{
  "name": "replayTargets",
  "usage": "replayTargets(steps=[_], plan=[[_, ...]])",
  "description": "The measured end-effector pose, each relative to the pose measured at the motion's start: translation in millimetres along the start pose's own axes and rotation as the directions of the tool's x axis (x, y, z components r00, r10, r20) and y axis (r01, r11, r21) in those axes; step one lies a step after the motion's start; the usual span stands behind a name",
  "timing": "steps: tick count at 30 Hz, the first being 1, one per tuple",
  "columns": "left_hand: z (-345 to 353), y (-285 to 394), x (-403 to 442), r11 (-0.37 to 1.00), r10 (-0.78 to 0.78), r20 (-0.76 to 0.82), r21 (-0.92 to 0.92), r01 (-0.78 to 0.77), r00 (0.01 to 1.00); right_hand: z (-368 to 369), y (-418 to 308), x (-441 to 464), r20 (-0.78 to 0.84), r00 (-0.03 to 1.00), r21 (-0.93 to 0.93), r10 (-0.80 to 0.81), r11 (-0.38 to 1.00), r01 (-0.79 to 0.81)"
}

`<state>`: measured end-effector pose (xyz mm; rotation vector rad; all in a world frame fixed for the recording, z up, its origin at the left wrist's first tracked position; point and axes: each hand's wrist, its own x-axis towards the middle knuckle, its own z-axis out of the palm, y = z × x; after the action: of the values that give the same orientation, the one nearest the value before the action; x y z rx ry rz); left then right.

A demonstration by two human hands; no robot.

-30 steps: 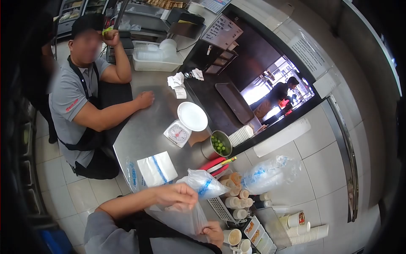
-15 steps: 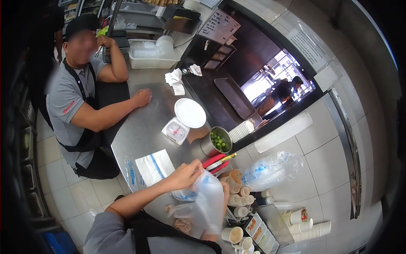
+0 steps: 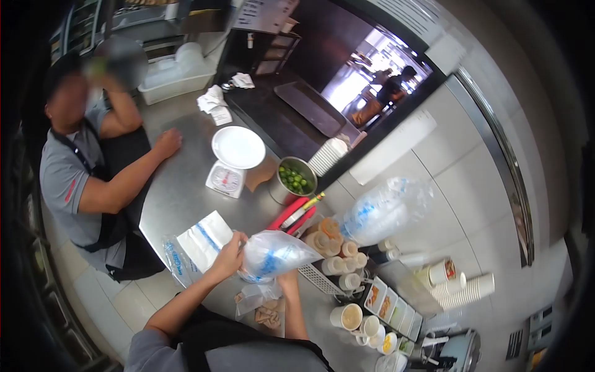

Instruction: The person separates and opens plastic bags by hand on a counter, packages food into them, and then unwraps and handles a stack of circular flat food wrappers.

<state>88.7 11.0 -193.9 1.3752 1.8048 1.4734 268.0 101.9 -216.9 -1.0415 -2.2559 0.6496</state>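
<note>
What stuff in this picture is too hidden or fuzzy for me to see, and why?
Right hand, head view: fingers hidden by the bag.
Whiteboard, head view: top cut off by the picture's edge.
Scale, head view: dial numbers too small to read.
Green thing by the co-worker's raised hand, head view: too blurred to name.

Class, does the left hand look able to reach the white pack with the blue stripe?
Probably yes: the left hand is at the edge of the white pack, with nothing visibly between them.
</note>
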Motion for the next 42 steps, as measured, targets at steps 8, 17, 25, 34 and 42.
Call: replayTargets(steps=[8,17,25,34,42], plan=[[-48.6,61.5,11.6,0.958,0.249,0.429,-0.238,-0.158,0.868,8.1,-11.2,-9.7,-0.14,0.983,0.076,0.121,0.991,-0.112],[3.7,-1.4,-6.2,0.981,0.18,0.27,-0.119,-0.152,0.946,-1.6,-10.5,-26.5,0.162,0.864,0.385,0.476,0.776,-0.499],[-54.8,75.7,-48.9,0.926,0.375,-0.077,-0.002,-0.377,0.924,-43.8,-17.7,-88.0,0.197,0.914,0.356,0.355,0.843,-0.404],[-40.8,104.5,-53.3,0.754,0.614,0.424,-0.066,-0.654,0.666,-77.1,-141.9,-54.8,0.077,0.987,0.738,0.144,0.658,-0.153],[-41.3,131.0,-53.7,0.917,0.314,0.47,-0.375,-0.136,0.825,-69.2,-151.3,-56.6,-0.374,0.913,0.768,0.166,0.606,0.205]])
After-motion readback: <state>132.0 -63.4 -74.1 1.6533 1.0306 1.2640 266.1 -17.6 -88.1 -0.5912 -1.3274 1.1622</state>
